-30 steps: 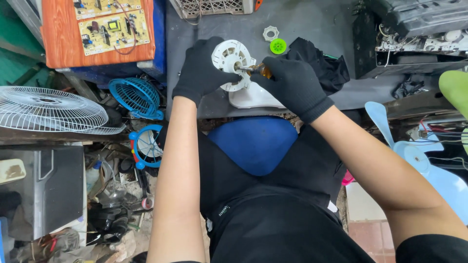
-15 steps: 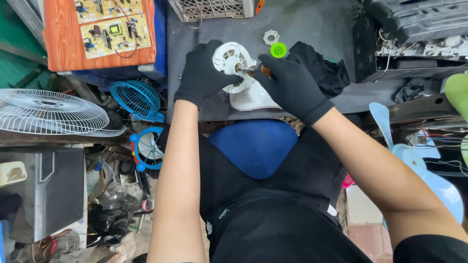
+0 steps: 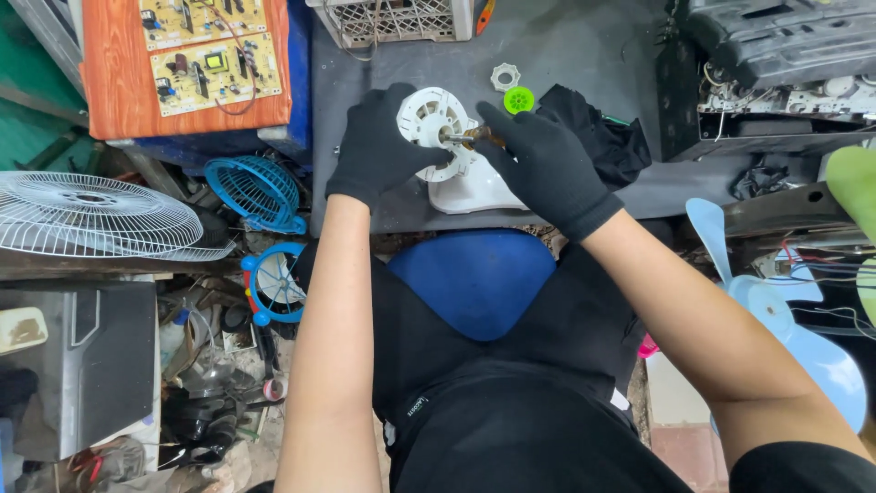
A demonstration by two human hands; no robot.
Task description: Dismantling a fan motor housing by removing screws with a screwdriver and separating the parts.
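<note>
Far left there's a white wire fan guard (image 3: pixel 87 212) lying flat, and above it an orange board (image 3: pixel 182 68) with two circuit boards on top. A small blue fan grille (image 3: pixel 257 190) sits just next to the dark grey workbench (image 3: pixel 584 55). On the bench, the left hand (image 3: pixel 381 146), in a black glove, is wrapped around the left side of a white fan motor housing (image 3: pixel 436 128), which sits near the bench's front edge. The right hand (image 3: pixel 546 164), also gloved, is closed on a screwdriver (image 3: pixel 476 137) whose tip is at the housing's middle. Just behind are a white ring nut (image 3: pixel 505 77) and green cap (image 3: pixel 518 99), then a black cloth (image 3: pixel 602 137). Far right, light blue fan blades (image 3: pixel 776 310).
</note>
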